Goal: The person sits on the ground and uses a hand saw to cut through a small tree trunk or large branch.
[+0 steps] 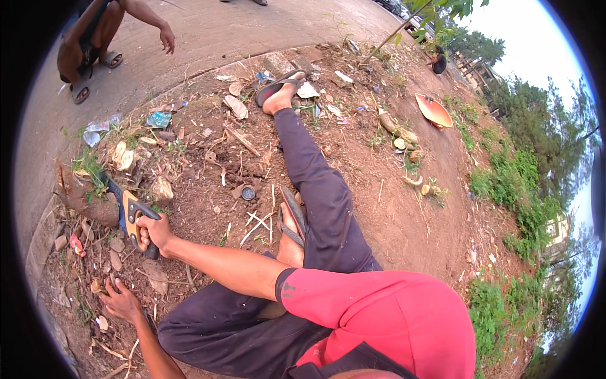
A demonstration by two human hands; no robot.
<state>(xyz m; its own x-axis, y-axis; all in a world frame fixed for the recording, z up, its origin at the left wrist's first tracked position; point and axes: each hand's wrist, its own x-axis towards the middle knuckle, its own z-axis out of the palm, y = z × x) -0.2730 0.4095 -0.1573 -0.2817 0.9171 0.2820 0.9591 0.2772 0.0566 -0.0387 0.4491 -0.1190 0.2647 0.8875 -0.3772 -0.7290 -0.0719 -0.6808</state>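
- Two hands are at work low on the left, both down at the bare dirt where the person sits.
- Right hand: curled tightly around the orange-and-black grip of a hand saw. The arm reaches across the body to get there, which puts the wrist in line with the blade, a judgement from the angle of the forearm.
- The hand saw points up and to the left, its dark blade running into the cut end of a short stump at the edge of the dirt, near the paved road. Whether the teeth sit in the wood I cannot tell; the blade is mostly hidden there.
- Left hand: fingers spread, palm down on the ground among dry leaves and chips, holding nothing. It looks like a prop for the leaning body.
- One leg is stretched out straight, with a sandal on the far foot; the other is folded in with its sandalled foot beside the thigh, which seems to keep the sitter steady near the stump.
- Further off: an orange bowl-shaped pan on the slope, and another person crouching on the road, well apart.
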